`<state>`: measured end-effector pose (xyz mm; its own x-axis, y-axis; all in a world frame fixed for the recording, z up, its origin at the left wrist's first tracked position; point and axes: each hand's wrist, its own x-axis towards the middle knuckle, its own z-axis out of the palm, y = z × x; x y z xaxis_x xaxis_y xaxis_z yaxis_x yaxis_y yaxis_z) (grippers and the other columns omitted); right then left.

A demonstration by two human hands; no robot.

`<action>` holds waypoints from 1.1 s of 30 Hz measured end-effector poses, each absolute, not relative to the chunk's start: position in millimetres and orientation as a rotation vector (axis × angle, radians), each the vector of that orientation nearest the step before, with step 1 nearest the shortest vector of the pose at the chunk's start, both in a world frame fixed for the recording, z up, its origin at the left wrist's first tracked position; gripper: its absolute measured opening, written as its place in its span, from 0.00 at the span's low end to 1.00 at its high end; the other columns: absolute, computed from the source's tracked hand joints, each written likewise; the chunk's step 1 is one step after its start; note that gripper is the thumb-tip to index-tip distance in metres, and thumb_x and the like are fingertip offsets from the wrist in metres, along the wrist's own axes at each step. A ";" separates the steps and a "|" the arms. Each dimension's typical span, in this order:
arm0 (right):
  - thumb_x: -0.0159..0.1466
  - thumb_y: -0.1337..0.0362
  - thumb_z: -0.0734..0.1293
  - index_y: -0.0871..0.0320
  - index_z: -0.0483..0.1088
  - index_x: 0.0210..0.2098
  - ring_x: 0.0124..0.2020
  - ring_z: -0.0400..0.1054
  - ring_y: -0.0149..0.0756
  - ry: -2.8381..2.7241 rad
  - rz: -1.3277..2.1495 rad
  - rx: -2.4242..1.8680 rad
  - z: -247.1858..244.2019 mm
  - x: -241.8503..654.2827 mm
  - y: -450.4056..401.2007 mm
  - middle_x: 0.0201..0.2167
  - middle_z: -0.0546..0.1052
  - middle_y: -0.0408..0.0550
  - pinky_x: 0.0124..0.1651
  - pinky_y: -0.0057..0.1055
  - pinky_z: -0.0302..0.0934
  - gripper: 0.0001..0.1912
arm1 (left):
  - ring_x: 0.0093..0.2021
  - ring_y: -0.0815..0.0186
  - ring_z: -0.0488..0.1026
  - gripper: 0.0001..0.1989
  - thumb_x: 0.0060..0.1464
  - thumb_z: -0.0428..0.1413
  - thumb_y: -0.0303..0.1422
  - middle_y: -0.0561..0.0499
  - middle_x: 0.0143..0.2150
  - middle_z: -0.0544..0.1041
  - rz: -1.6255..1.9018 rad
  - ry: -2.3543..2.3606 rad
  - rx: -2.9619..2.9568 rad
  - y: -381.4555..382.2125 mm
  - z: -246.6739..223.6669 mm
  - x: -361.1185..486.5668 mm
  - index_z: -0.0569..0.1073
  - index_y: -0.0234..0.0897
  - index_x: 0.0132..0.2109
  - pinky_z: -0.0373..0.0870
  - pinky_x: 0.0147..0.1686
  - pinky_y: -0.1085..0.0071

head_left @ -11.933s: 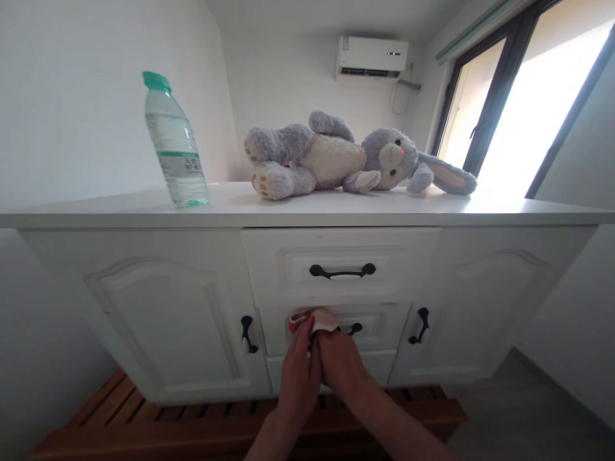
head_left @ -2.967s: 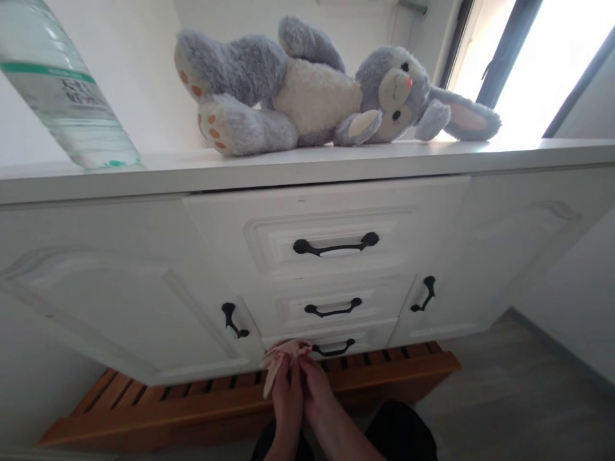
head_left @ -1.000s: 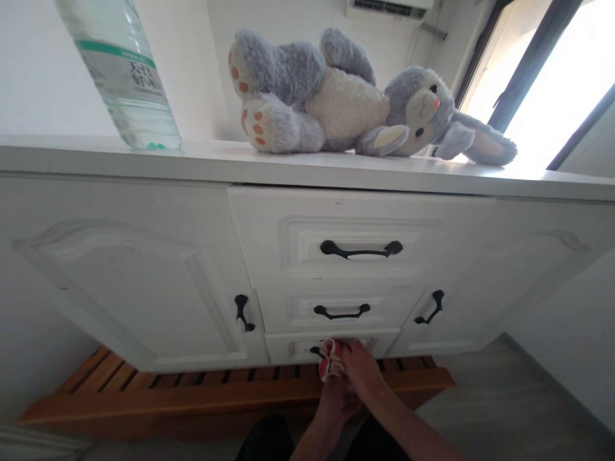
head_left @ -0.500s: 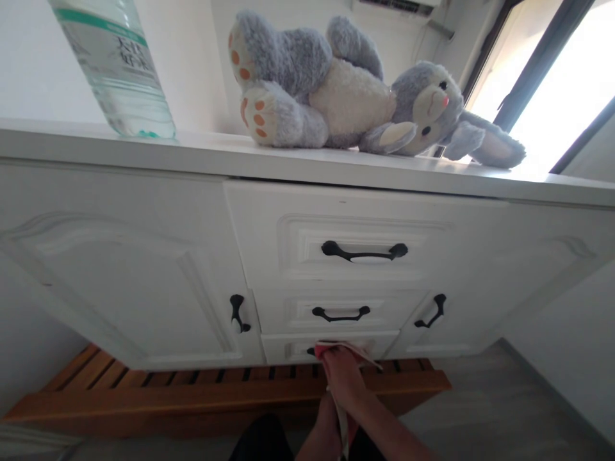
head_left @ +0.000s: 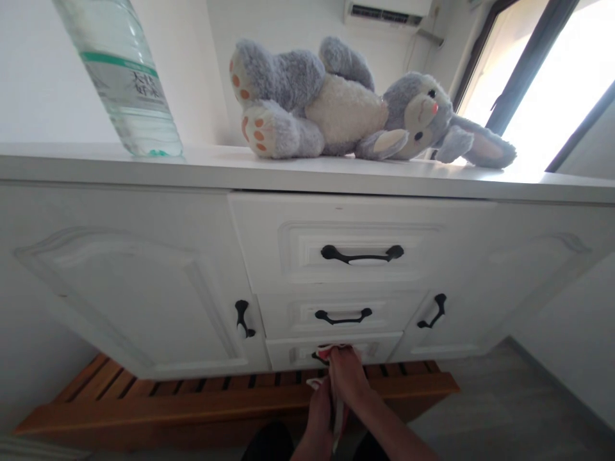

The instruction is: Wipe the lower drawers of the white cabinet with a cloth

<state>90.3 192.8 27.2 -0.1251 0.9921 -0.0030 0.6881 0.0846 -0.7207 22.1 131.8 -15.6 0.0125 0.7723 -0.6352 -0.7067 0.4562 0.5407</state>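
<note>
My right hand (head_left: 346, 379) presses a pink and white cloth (head_left: 331, 351) against the front of the bottom drawer (head_left: 293, 352) of a white cabinet, covering most of its black handle. My left hand (head_left: 319, 410) sits just below and left of it, holding the hanging end of the same cloth (head_left: 337, 419). Above are the middle drawer (head_left: 288, 315) and the top drawer (head_left: 259, 237), both closed, each with a black handle.
On the cabinet top (head_left: 307, 173) lie a grey plush rabbit (head_left: 346, 109) and an upright water bottle (head_left: 127, 83). Cabinet doors flank the drawers (head_left: 134, 294) (head_left: 485, 282). A wooden slatted platform (head_left: 192, 400) lies under the cabinet. A window (head_left: 542, 83) is at the right.
Over the last seconds both hands and the cloth moved from the middle drawer down to the bottom drawer. In the last half second my left hand came up nearer the cloth; the view shifted slightly.
</note>
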 end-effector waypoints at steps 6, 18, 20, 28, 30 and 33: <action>0.63 0.66 0.59 0.64 0.78 0.42 0.48 0.75 0.51 -1.732 0.819 -1.637 43.0 112.7 179.6 0.43 0.82 0.63 0.56 0.41 0.61 0.17 | 0.32 0.58 0.75 0.10 0.50 0.63 0.38 0.47 0.25 0.79 1.266 1.280 0.524 126.2 25.3 -3.6 0.78 0.38 0.25 0.69 0.39 0.64; 0.53 0.50 0.77 0.51 0.75 0.53 0.51 0.76 0.45 -0.543 1.260 -1.057 196.3 216.4 107.6 0.51 0.81 0.50 0.51 0.38 0.73 0.30 | 0.26 0.74 0.74 0.15 0.47 0.68 0.40 0.57 0.33 0.76 1.498 0.713 0.129 168.7 154.9 21.5 0.76 0.39 0.40 0.71 0.27 0.74; 0.55 0.53 0.76 0.49 0.75 0.54 0.51 0.76 0.43 -0.624 1.228 -1.020 243.2 225.5 108.6 0.52 0.80 0.49 0.51 0.37 0.73 0.27 | 0.27 0.75 0.73 0.17 0.44 0.70 0.40 0.58 0.32 0.76 1.535 0.713 0.124 167.1 150.7 23.4 0.76 0.40 0.39 0.71 0.28 0.75; 0.64 0.54 0.69 0.50 0.75 0.53 0.55 0.73 0.40 -1.225 0.973 -0.755 410.2 196.7 133.2 0.55 0.78 0.47 0.52 0.38 0.70 0.19 | 0.27 0.77 0.72 0.20 0.35 0.74 0.38 0.57 0.31 0.80 1.596 0.705 0.160 138.7 132.1 25.1 0.77 0.38 0.35 0.73 0.30 0.79; 0.67 0.54 0.66 0.51 0.73 0.54 0.58 0.70 0.37 -1.327 0.911 -0.701 429.2 181.1 141.2 0.56 0.77 0.45 0.54 0.37 0.67 0.18 | 0.26 0.75 0.73 0.22 0.30 0.76 0.37 0.55 0.31 0.82 1.541 0.774 0.147 114.2 114.7 22.7 0.77 0.39 0.34 0.74 0.29 0.76; 0.70 0.54 0.59 0.53 0.70 0.57 0.60 0.67 0.33 -1.453 0.853 -0.604 444.1 151.0 152.3 0.57 0.76 0.42 0.56 0.36 0.64 0.20 | 0.22 0.71 0.72 0.18 0.32 0.75 0.38 0.52 0.31 0.83 1.402 0.895 0.168 66.6 93.2 16.4 0.75 0.41 0.28 0.73 0.24 0.70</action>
